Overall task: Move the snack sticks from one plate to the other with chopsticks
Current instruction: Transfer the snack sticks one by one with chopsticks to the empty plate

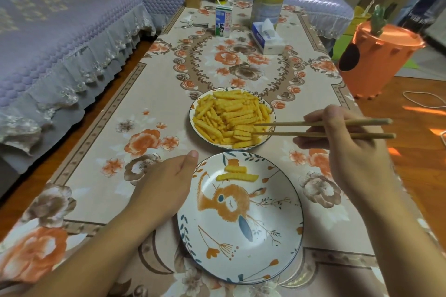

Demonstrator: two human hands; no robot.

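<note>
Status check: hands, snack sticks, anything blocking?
Right hand holds chopsticks, tips over full plate. Left hand steadies rabbit plate; two sticks moved. Nothing blocking.

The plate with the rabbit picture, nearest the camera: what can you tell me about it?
The rabbit plate is round, white and glossy, probably ceramic, with a dark rim, an orange rabbit and leaf sprigs painted inside. It sits flat on the floral tablecloth, just below the full plate. Two snack sticks lie near its far edge. The left hand rests against its left rim.

Right hand (pixel 347 149) curled in a pinching grip; left hand (pixel 166 181) lies flat.
</note>
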